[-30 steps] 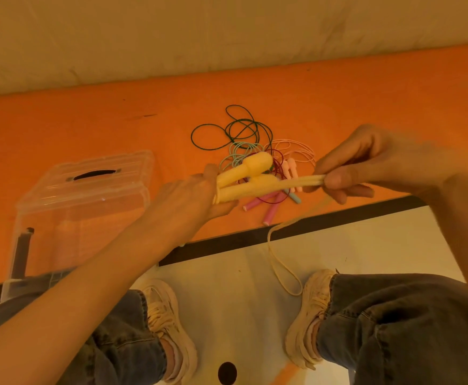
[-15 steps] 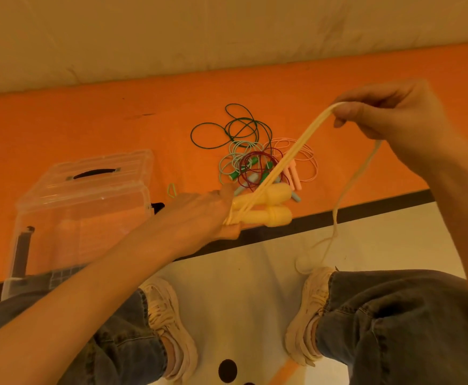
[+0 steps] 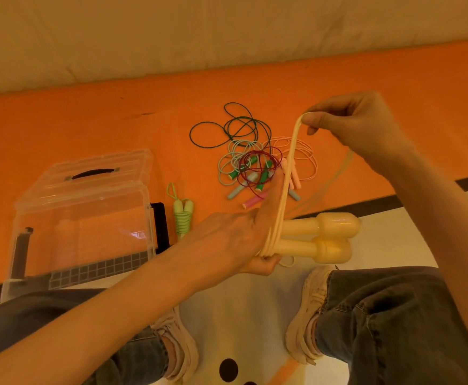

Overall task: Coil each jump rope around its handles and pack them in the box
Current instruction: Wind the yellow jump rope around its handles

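No readable text, labels, brands or numbers on any object in view.

Quick count: 2 hands [image 3: 227, 240], 2 shoes [image 3: 307, 315], 1 clear box [image 3: 82, 218]. Ropes: 1 yellow rope [image 3: 288, 173] with 2 handles [image 3: 321, 240], 1 coiled green rope [image 3: 183, 218] beside the box, plus a tangled pile [image 3: 255, 165] with roughly 4 more, hard to tell exactly.
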Demonstrator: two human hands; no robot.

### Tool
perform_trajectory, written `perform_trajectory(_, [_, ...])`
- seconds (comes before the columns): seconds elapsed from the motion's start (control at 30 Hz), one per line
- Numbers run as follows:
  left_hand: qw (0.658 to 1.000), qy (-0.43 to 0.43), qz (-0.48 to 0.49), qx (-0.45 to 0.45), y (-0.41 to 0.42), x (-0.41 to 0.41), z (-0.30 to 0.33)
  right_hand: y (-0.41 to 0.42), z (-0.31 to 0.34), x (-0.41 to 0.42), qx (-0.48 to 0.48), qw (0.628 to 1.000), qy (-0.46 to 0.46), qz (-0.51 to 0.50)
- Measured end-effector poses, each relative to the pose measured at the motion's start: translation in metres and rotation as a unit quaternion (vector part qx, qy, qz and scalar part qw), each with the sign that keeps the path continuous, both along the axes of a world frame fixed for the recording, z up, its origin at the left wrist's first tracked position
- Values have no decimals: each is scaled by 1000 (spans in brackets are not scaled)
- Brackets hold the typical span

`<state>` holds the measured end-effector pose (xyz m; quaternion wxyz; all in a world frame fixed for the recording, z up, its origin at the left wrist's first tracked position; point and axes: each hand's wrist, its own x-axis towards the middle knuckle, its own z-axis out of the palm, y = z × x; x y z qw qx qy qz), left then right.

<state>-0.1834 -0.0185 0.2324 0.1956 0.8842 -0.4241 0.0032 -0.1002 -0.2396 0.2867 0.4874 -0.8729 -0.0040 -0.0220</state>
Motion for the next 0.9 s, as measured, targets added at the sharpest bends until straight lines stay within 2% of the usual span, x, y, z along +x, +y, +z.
perform_trajectory(0.07, [1000, 2, 9, -18, -2, 0, 3, 0, -2, 1, -9, 1000, 7, -8])
perform_trajectory(0.13, [999, 19, -28, -16, -1, 0, 5, 0, -4, 2, -9, 1000, 16, -3])
perform_trajectory(0.23, [997, -3, -71, -25, -3, 0, 5, 3, -7, 1, -22, 999, 33, 12])
perform_trajectory(0.37, [997, -17, -36, -66, -2, 5, 12, 0, -10, 3, -18, 998, 55, -3])
perform_trajectory(0.5, [992, 29, 17, -125, 4, 8, 17, -3, -7, 0, 2, 999, 52, -2])
perform_trajectory(0.57, [975, 116, 43, -183, 6, 8, 21, -4, -6, 0, 11, 998, 69, 4])
perform_trajectory(0.63, [938, 203, 71, -273, 9, 10, 24, -9, -6, 1, -3, 997, 82, 5])
perform_trajectory(0.73, [901, 213, 102, -364, 8, 13, 28, -11, -6, 1, -10, 996, 94, -5])
perform_trajectory(0.9, [877, 190, 171, -408, 8, 19, 25, -6, -3, -4, 16, 994, 108, 11])
